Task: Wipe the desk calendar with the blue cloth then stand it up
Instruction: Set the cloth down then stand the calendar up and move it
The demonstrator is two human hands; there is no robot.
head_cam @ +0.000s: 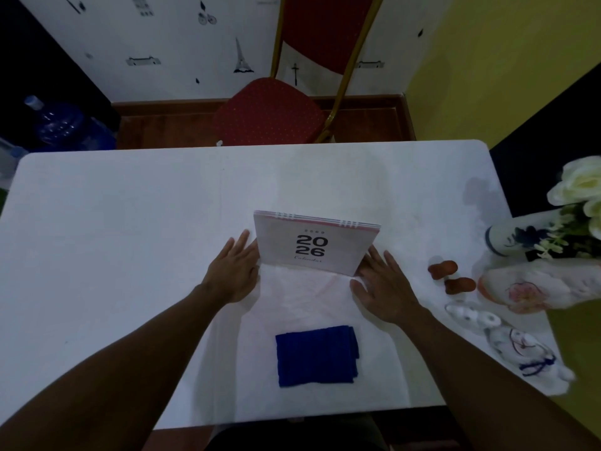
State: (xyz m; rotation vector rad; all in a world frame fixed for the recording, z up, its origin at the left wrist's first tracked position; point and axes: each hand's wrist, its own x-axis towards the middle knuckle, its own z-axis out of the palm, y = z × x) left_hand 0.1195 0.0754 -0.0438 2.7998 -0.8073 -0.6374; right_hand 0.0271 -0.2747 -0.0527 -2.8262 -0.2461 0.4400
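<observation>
Right now the white surface (130,222) carries the desk calendar (312,245) standing upright at its middle, cover reading 2026, with the folded blue cloth (317,354) lying flat nearer the person. Both hands are spread, fingers extended: the left hand (232,271) beside the calendar's left edge, the right hand (383,288) beside its right.

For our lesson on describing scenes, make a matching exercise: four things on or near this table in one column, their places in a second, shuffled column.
Things:
1. desk calendar
2. blue cloth
3. red chair
4. white flowers

Places:
A. right edge of the table
B. near edge, folded flat
C. beyond the far edge
D. upright, between the left hand and right hand

Pairs: 1-D, 2-B, 3-C, 4-A
</observation>
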